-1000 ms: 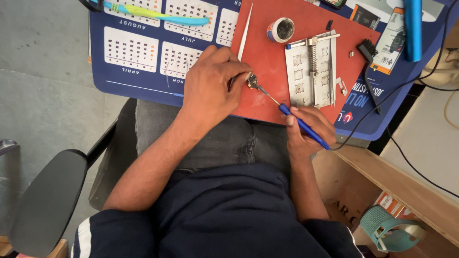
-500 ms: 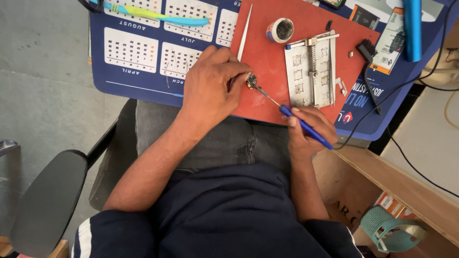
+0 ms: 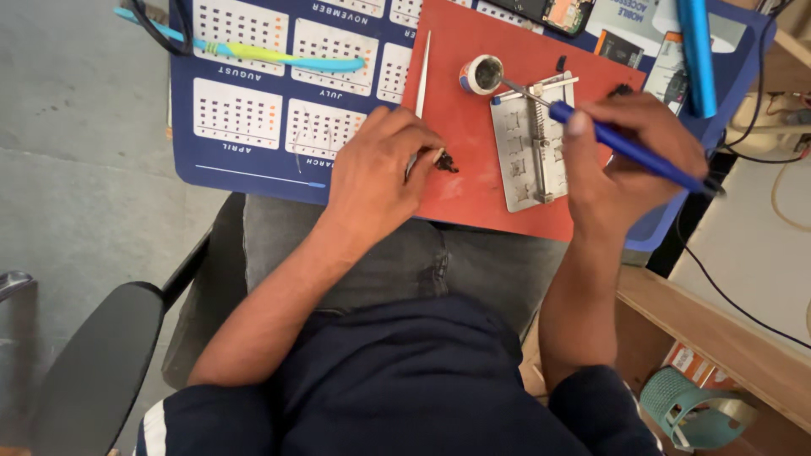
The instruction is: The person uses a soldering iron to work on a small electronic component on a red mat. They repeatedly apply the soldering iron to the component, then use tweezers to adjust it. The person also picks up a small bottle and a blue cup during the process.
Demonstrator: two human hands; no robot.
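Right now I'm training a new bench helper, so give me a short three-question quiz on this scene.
1. True or false: the right hand holds a blue-handled soldering iron.
2. Where is the iron's tip? A) in the small round tin B) on the metal jig C) on the calendar mat
3. What does the left hand pinch against the red mat?

Key
1. True.
2. A: the tip reaches into the tin at the far edge of the red mat.
3. A small dark part, too small to identify, at its fingertips.
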